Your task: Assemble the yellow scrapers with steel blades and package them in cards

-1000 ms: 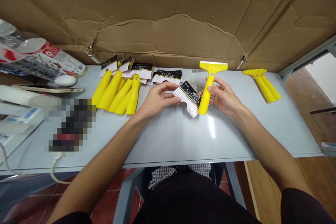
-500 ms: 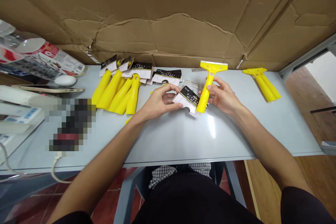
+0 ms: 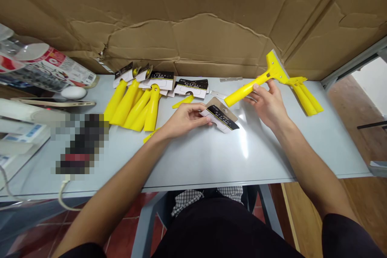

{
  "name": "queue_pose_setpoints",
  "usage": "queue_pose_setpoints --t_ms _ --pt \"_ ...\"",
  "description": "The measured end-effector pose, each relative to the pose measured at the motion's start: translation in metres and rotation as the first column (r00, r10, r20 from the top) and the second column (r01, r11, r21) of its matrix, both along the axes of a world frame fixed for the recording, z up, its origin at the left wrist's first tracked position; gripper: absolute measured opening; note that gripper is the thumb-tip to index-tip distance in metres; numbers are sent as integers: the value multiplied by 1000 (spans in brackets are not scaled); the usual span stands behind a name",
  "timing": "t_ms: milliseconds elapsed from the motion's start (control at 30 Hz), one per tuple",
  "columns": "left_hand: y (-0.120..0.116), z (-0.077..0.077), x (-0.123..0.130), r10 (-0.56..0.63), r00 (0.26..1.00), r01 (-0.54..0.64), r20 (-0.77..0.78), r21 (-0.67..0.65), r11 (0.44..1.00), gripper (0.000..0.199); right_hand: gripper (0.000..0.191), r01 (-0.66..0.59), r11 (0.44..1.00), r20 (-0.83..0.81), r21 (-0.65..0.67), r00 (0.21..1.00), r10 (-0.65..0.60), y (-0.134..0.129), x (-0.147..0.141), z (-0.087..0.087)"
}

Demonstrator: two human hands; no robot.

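A seated person works at a pale grey metal table (image 3: 196, 157) with 2 bare hands. The right hand (image 3: 267, 107) grasps a bright yellow plastic scraper (image 3: 244, 90) by its long handle, fingers (image 3: 260, 90) closed against the shaft. The scraper is held tilted above the tabletop, its wide head and metal edge angled up and to the right, just beside a bundle of matching yellow scrapers (image 3: 305, 98). The left hand (image 3: 184, 117) pinches the edge of a white cardboard backing card with a black label band (image 3: 222, 117), held at an angle low over the table; whether the card touches the surface cannot be told. Nearby lie a small yellow plastic piece (image 3: 183, 102), a thin metal blade strip (image 3: 231, 79), a row of similar printed cards (image 3: 192, 88) and a heap of yellow plastic handles (image 3: 133, 109). A white computer mouse (image 3: 73, 92) and a pixelated, unreadable object (image 3: 80, 145) sit further left, below a wrinkled brown corrugated cardboard sheet (image 3: 193, 20).
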State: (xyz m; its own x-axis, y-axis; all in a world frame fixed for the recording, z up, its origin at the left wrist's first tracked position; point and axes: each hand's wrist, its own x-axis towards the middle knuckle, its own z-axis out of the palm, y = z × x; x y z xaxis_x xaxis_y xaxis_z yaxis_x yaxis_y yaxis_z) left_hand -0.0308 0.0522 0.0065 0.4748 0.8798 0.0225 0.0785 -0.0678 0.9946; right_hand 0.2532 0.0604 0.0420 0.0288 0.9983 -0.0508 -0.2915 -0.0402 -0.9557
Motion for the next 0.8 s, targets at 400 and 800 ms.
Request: queue_pose_setpoints --t_ms 400,800 --pt "-10 -9 18 290 947 -272 137 -133 953 37 56 -47 999 73 -25 996 49 -5 -15 -12" --pt "-25 -26 39 427 882 -411 197 -118 904 70 44 -103 994 121 20 988 100 -10 -18 -23"
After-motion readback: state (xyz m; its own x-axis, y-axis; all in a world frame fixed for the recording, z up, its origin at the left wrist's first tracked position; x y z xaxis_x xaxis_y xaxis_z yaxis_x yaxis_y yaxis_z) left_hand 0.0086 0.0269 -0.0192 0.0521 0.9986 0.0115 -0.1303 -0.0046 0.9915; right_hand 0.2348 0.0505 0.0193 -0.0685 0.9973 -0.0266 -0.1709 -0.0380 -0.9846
